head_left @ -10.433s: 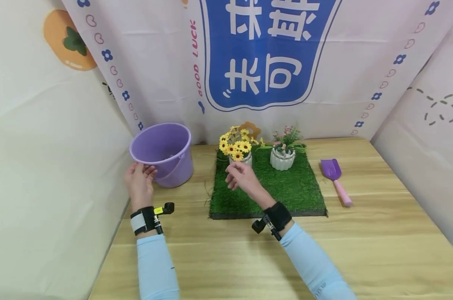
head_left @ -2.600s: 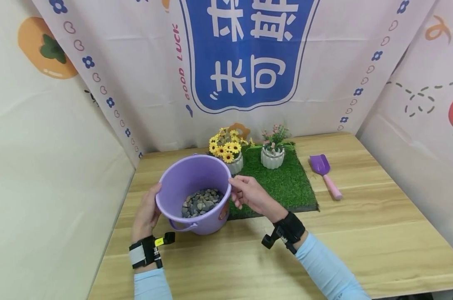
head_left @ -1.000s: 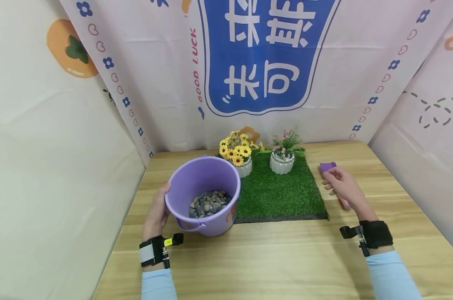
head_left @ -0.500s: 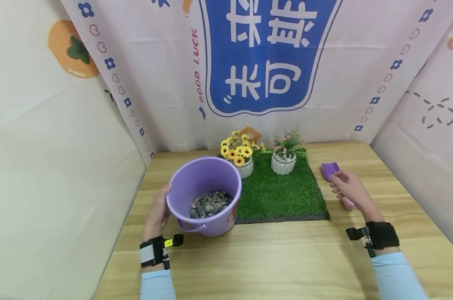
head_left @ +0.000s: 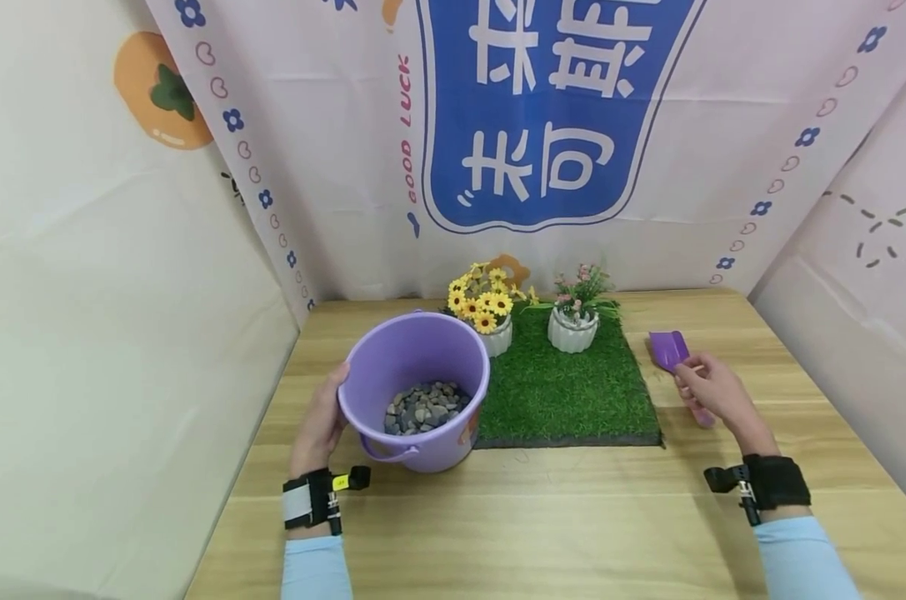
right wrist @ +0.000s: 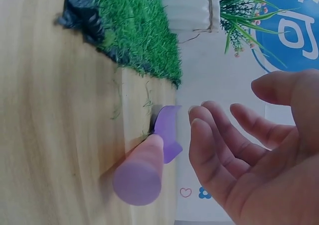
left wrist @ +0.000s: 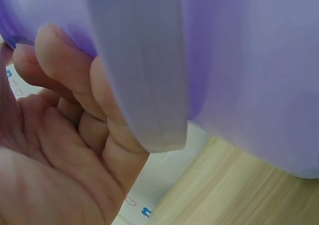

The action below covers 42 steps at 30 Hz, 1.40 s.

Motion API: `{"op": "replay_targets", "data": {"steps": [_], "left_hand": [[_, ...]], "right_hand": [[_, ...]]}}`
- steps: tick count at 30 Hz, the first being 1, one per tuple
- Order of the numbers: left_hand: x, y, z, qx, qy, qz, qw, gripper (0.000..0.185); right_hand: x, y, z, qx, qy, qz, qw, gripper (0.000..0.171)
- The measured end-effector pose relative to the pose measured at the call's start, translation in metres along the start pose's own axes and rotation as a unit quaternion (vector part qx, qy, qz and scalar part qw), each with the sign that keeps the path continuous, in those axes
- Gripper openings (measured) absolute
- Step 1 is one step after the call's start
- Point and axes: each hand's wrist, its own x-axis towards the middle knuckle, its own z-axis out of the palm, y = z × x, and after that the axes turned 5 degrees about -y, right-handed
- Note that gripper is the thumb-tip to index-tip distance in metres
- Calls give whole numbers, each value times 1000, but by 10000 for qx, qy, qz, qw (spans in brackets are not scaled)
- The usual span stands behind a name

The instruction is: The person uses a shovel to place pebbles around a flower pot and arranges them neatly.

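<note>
A purple bucket (head_left: pixel 415 392) with grey pebbles (head_left: pixel 426 407) on its bottom stands at the left of the table. My left hand (head_left: pixel 321 421) holds the bucket at its left side; in the left wrist view, curled fingers (left wrist: pixel 70 65) meet the rim. To the right of the grass mat lies a small toy shovel (head_left: pixel 668 348) with a purple blade and a pink handle. My right hand (head_left: pixel 715 392) hovers over its handle, hiding part of it. In the right wrist view, relaxed, slightly bent fingers (right wrist: pixel 204 150) stand apart from the shovel.
A green artificial grass mat (head_left: pixel 573 400) covers the table's middle, beside the bucket. On its back edge stand a white pot of yellow flowers (head_left: pixel 485 304) and a white pot of pink flowers (head_left: pixel 573 333). Printed cloth walls (head_left: pixel 347 250) enclose the back and sides.
Earlier the bucket moved forward and right from the back left, held by both hands. My right hand then left it for the shovel and has since shifted slightly toward the handle.
</note>
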Motion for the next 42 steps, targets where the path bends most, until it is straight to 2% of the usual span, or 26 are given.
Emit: {"op": "replay_targets", "data": {"steps": [5,11,18,24,33,42], "left_hand": [[0,2,1,18,206,-8,9998,54],[-1,1,0,47,143,2,9999,52],[-4,2,1,49,317,-90,9994,53],[-4,2,3,-27,285,-118,9995,50],[-3,-1,2,75,289,-66,9995,55],[-5,0,1,87,230,-51,9997,54]], "right_hand": [[2,2,0,-460,221,27,9987,60],[7,6,1,-1140,483,10,9923,60],[14,11,9,-1419,746,-62,9870,65],[14,16,16,-1624,920,2,9824,67],[16,17,17,-1707,552,34,9838,74],[20,22,21,-1888,144,54,9819,69]]}}
